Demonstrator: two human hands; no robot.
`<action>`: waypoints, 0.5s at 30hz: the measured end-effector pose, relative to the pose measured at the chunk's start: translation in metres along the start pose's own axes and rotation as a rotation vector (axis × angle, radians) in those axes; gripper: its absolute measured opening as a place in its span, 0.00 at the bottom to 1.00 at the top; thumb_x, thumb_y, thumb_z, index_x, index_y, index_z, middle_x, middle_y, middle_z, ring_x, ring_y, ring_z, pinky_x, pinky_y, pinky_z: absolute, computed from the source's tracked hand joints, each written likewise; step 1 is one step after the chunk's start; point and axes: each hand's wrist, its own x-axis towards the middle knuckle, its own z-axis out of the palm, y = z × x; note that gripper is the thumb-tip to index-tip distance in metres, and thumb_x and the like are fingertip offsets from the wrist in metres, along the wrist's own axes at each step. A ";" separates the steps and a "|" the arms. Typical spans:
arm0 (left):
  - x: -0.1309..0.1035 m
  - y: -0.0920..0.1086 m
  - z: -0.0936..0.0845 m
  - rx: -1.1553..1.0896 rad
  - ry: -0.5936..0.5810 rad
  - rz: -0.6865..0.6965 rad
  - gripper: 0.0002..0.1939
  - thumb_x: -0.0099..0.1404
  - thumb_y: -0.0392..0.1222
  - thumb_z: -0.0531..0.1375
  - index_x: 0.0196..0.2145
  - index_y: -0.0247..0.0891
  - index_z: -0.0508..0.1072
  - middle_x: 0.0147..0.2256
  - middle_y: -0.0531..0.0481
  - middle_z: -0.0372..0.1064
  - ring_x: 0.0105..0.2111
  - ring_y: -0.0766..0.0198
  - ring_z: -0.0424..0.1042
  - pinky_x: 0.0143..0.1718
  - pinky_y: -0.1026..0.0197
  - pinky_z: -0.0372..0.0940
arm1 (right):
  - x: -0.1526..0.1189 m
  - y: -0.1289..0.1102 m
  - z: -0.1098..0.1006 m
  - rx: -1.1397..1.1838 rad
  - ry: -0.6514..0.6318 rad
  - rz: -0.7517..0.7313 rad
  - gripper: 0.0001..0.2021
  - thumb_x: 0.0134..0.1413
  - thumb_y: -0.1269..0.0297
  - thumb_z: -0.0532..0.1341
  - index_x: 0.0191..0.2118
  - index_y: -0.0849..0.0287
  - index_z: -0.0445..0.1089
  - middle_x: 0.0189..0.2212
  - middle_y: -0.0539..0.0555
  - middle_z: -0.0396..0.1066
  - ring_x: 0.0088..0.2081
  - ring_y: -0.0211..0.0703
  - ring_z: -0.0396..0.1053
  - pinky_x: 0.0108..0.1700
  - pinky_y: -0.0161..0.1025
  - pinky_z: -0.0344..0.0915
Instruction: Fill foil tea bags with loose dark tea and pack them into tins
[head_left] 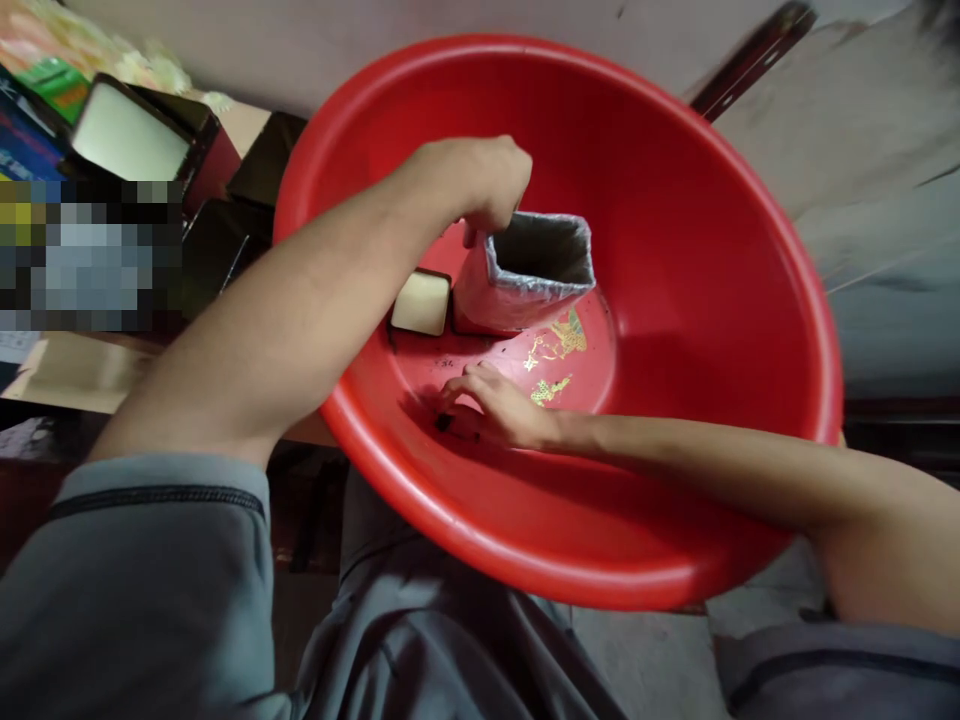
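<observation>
A large red plastic basin (720, 300) stands tilted in front of me, with gold printing on its floor. In it a pinkish-red bag (517, 305) with a silvery lining stands with its mouth open. My left hand (495, 185) is closed on the bag's upper left edge; its fingertips are partly hidden. Down at the near side of the basin floor, my right hand (502, 400) has its fingers bent together beside small dark bits (448, 422). What it pinches, if anything, is hidden. A small box with a cream-coloured face (421, 303) lies left of the bag.
Dark boxes, one with a pale face (129, 130), crowd the surface at the left beside a green packet (56, 88). A dark wooden bar (750, 60) leans at the wall behind the basin. My legs (442, 630) are below the near rim.
</observation>
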 end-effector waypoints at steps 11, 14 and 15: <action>-0.001 0.001 -0.010 0.000 -0.160 0.003 0.17 0.57 0.36 0.65 0.41 0.44 0.89 0.28 0.46 0.81 0.41 0.50 0.77 0.43 0.56 0.64 | 0.038 0.005 -0.165 -0.392 0.453 0.240 0.16 0.64 0.67 0.66 0.56 0.53 0.69 0.38 0.49 0.82 0.39 0.43 0.80 0.45 0.43 0.76; -0.001 0.001 -0.010 -0.016 -0.141 0.033 0.14 0.56 0.36 0.65 0.37 0.44 0.89 0.23 0.48 0.77 0.36 0.52 0.77 0.38 0.57 0.63 | 0.035 0.014 -0.169 -0.456 0.369 0.227 0.15 0.65 0.69 0.63 0.56 0.55 0.71 0.39 0.53 0.83 0.40 0.45 0.81 0.46 0.43 0.76; -0.002 0.001 -0.011 -0.009 -0.138 0.030 0.13 0.56 0.35 0.65 0.35 0.43 0.89 0.23 0.47 0.76 0.34 0.53 0.76 0.37 0.57 0.62 | 0.034 0.015 -0.168 -0.464 0.353 0.227 0.15 0.65 0.69 0.63 0.56 0.55 0.72 0.40 0.53 0.83 0.40 0.45 0.81 0.46 0.43 0.76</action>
